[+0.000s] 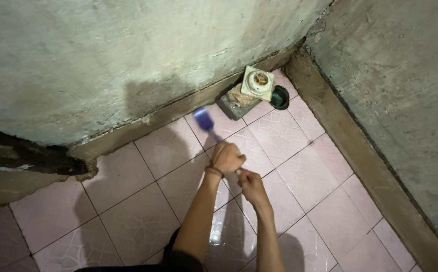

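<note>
The left hand [226,157] is closed around the handle of a purple brush [202,120], and the brush head points away from the person, toward the base of the wall [103,60]. The brush head is blurred, so I cannot tell if it touches the pink tiled floor [138,221] or stays just above it. The right hand [251,184] is just beside the left one, a little nearer to the person; its fingers are curled, but I cannot tell if they hold anything. In the corner, well apart from both hands, a square white drain cover [257,83] lies tilted on a grey block, just beside the open dark drain hole [280,96] (the hole is round). The floor looks wet near the arms
</note>
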